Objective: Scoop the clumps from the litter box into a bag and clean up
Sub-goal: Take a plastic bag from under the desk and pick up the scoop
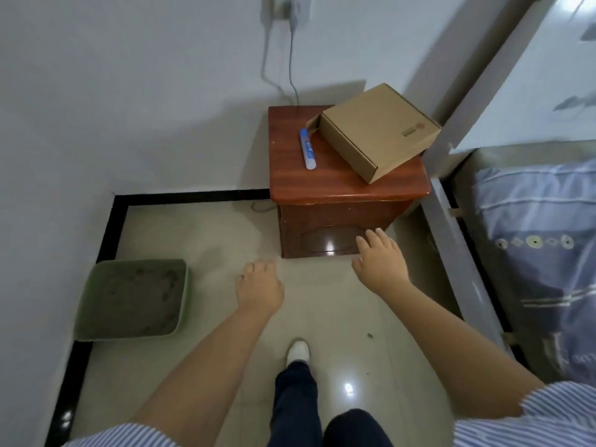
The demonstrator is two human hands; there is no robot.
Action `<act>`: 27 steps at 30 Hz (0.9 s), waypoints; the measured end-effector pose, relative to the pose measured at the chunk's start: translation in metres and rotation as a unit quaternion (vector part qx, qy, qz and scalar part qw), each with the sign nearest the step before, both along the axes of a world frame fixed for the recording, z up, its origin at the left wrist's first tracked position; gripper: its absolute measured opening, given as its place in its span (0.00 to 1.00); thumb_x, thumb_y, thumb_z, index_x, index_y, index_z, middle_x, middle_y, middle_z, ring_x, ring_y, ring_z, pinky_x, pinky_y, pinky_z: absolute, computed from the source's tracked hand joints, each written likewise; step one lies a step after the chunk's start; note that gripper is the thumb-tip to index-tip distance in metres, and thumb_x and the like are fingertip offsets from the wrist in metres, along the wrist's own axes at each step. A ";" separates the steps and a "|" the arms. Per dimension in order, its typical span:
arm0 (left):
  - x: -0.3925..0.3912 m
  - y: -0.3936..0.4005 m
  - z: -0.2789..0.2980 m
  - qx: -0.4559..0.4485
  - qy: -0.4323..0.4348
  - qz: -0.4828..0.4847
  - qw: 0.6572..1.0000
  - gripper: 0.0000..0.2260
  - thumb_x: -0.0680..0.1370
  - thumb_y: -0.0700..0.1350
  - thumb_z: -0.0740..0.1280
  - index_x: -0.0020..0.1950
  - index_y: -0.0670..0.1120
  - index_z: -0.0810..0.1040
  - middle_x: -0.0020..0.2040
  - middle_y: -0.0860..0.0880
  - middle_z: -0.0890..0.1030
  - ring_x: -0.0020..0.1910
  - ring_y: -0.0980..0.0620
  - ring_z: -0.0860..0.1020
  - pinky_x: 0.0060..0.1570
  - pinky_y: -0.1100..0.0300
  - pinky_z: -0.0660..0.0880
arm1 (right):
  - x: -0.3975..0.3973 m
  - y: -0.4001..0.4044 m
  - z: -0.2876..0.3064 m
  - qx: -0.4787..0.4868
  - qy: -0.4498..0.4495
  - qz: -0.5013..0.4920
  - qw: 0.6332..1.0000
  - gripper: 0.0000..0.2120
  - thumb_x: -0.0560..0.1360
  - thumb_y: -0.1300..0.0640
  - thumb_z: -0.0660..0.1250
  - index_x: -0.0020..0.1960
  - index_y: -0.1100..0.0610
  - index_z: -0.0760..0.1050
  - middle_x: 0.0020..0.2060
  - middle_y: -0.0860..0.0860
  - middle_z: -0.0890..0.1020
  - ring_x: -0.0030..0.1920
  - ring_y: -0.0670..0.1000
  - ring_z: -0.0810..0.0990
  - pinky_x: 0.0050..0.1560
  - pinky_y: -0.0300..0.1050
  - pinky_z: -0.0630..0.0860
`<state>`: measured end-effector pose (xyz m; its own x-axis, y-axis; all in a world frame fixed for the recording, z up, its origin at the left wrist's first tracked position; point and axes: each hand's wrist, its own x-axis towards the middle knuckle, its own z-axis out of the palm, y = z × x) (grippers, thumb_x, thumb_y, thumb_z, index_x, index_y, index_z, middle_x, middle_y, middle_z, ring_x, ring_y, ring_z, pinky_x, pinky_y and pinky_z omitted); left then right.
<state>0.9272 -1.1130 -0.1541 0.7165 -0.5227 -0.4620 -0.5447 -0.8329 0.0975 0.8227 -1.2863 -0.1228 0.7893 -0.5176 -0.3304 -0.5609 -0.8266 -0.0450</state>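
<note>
Nothing scooped yet: litter box (130, 298) at lower left looks untouched. Left hand (259, 287) loosely curled, right hand (380, 262) fingers spread, both empty.

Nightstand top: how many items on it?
2. A cardboard box on the right rear, overhanging the nightstand edge, and a blue-and-white tube left of it. Anything behind the box would be hidden.
</note>
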 end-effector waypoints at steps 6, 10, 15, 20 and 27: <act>0.070 -0.067 -0.090 0.020 0.029 0.028 0.999 0.22 0.80 0.46 0.56 0.73 0.44 0.60 0.73 0.45 0.60 0.72 0.47 0.59 0.67 0.55 0.62 | 0.090 -0.064 -0.082 -0.038 0.020 0.101 0.994 0.27 0.80 0.52 0.53 0.75 0.60 0.50 0.76 0.58 0.50 0.76 0.56 0.47 0.75 0.51 0.47; 0.095 -0.103 -0.150 -0.019 0.077 0.072 0.994 0.24 0.80 0.44 0.56 0.75 0.42 0.56 0.74 0.45 0.60 0.72 0.46 0.59 0.67 0.56 0.62 | 0.113 -0.095 -0.159 -0.166 -0.086 0.169 0.968 0.34 0.63 0.54 0.74 0.66 0.63 0.70 0.66 0.59 0.74 0.66 0.59 0.72 0.66 0.55 0.68; 0.117 -0.142 -0.200 -0.229 0.145 0.286 0.919 0.26 0.77 0.33 0.58 0.75 0.42 0.58 0.72 0.43 0.66 0.70 0.46 0.65 0.62 0.64 0.59 | 0.126 -0.133 -0.221 -0.292 -0.258 0.255 0.885 0.27 0.68 0.60 0.62 0.66 0.61 0.63 0.64 0.60 0.74 0.65 0.60 0.65 0.71 0.55 0.53; 0.126 -0.167 -0.220 -0.340 0.186 0.418 0.822 0.26 0.77 0.29 0.57 0.73 0.43 0.61 0.68 0.42 0.71 0.64 0.41 0.71 0.56 0.58 0.67 | 0.133 -0.147 -0.245 -0.329 -0.347 0.277 0.834 0.23 0.73 0.59 0.51 0.67 0.60 0.54 0.62 0.57 0.67 0.68 0.57 0.58 0.75 0.50 0.45; 0.131 -0.165 -0.245 -0.366 0.138 0.438 0.809 0.26 0.69 0.25 0.56 0.65 0.40 0.71 0.59 0.40 0.76 0.57 0.39 0.75 0.42 0.58 0.70 | 0.138 -0.147 -0.249 -0.339 -0.369 0.272 0.822 0.25 0.70 0.61 0.52 0.66 0.60 0.55 0.63 0.57 0.67 0.67 0.56 0.58 0.75 0.49 0.45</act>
